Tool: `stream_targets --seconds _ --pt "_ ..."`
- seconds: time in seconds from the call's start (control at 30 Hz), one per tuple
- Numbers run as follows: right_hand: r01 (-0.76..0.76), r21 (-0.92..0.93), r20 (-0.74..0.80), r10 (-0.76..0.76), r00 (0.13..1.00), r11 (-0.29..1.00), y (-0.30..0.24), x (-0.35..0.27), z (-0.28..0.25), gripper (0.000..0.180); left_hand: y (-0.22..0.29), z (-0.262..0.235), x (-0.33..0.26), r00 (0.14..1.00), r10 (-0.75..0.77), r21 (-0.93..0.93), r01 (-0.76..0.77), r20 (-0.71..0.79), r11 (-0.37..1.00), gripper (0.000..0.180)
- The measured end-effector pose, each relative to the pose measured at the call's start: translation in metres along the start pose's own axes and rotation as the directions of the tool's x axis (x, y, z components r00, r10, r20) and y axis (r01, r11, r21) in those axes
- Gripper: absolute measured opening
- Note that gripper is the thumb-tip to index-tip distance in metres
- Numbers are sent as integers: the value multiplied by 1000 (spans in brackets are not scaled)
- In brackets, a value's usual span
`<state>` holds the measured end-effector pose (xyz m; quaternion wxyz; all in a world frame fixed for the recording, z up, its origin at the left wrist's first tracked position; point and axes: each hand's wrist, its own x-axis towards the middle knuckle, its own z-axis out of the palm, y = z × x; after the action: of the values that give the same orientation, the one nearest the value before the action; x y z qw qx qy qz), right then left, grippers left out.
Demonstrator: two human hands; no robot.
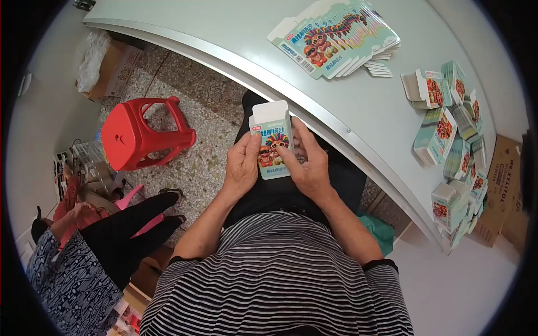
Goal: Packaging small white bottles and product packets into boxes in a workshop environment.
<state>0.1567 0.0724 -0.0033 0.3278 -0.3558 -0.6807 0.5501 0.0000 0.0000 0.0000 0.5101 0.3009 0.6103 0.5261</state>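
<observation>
Above my lap I hold a small printed carton (270,162), pale green with colourful cartoon figures and white flaps standing up at its far end. My left hand (242,162) grips its left side, thumb on the front. On the right side, my right hand (309,162) closes around it, thumb pressed on the printed face. Fingers behind the carton are hidden. A fanned stack of flat cartons (336,42) of the same print lies on the table (235,33) ahead.
Several bundles of cartons (437,134) pile up at the table's right, next to a brown cardboard box (496,193). A red plastic stool (126,137) stands on the floor to the left. People (84,263) sit at the lower left. A green bag (376,234) is under the table.
</observation>
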Motion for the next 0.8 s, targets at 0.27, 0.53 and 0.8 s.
stream_targets --seconds 0.27,0.53,0.8 --pt "-136 111 119 123 985 984 7 -12 -6 68 -17 8 -7 979 139 14 -138 -147 990 46" --pt "-295 567 223 201 954 769 29 -28 -7 41 -27 -2 -18 1000 29 -190 -29 0 981 44" --pt "-323 430 238 239 941 843 37 -47 -11 22 -33 -17 -26 995 35 164 -49 90 985 24"
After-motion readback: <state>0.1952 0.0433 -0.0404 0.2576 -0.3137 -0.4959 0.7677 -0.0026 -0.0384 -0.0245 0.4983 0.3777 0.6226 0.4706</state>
